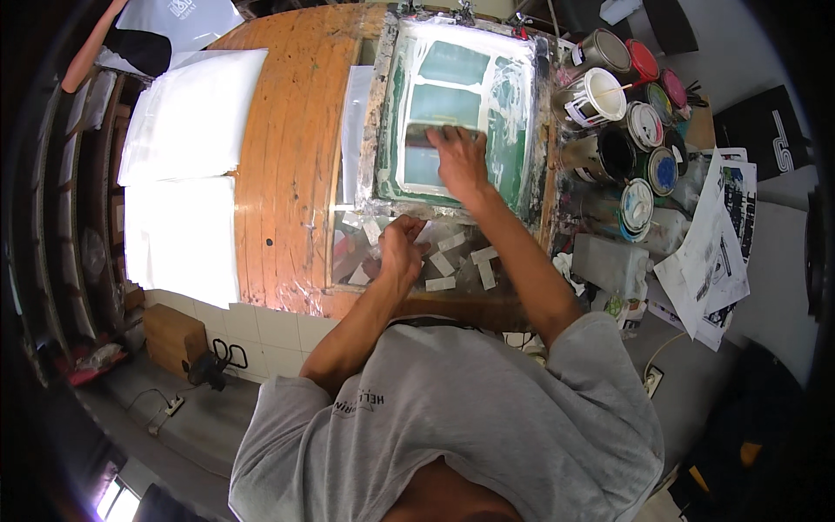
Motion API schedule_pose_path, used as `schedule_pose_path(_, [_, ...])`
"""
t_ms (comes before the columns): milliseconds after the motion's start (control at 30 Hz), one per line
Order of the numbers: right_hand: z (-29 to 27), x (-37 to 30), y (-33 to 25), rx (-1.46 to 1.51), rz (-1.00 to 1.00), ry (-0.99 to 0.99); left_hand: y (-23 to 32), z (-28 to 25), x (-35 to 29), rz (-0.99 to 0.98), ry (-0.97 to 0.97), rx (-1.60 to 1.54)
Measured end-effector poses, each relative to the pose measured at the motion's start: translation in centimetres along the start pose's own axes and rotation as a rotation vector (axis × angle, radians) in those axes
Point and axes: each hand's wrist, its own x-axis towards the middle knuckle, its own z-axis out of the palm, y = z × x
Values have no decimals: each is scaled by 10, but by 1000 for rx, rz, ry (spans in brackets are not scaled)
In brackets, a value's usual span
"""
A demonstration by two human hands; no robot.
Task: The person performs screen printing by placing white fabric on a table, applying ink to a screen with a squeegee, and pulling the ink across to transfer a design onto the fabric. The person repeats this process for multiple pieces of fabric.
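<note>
A screen printing frame (370,165) with a green mesh and pale rectangular open areas lies in front of me, its surface streaked with white ink (507,91). My right hand (461,165) reaches over the mesh, fingers curled over a squeegee (420,137) that is partly hidden beneath them. At the frame's near edge, my left hand (400,250) has its fingers bent around the rim, the grip partly hidden. Below that edge, several short pale tape strips (441,264) stick to a see-through base board (409,271).
Two stacks of white sheets (191,117) (183,239) lie on the wooden table (287,183) to the left. Open ink cans (600,96) crowd the right side, with a plastic jug (613,264) and printed papers (709,252) nearer. Another person's arm (87,52) shows at far left.
</note>
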Motion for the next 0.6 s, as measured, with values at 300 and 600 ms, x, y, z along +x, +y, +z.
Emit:
schedule_pose_path(300, [-21, 128, 73, 150, 112, -324, 6, -1, -2, -30, -33, 39])
schedule_pose_path(600, [-29, -6, 6, 93, -16, -39, 22, 0, -17, -3, -104, 95])
